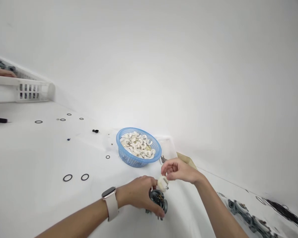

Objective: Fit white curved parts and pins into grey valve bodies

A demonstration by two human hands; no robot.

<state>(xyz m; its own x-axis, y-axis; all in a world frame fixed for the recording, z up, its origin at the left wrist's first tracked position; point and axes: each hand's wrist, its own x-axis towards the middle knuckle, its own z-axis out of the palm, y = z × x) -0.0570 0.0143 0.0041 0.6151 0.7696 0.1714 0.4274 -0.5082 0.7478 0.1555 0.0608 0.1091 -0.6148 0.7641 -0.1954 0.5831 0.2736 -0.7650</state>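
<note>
My left hand, with a watch on the wrist, is wrapped round a dark grey metal part that has brass-coloured bits inside. Just above that part, my right hand grips a white curved plastic float with a small metal piece at its lower edge. The float is close to the dark part; whether they touch I cannot tell. Behind both hands stands a blue plastic basket filled with similar white floats.
Black rubber rings and small black fittings lie on the white table. A white crate with another person's hand is at far left. More grey metal parts and a bundle of black rings lie at right.
</note>
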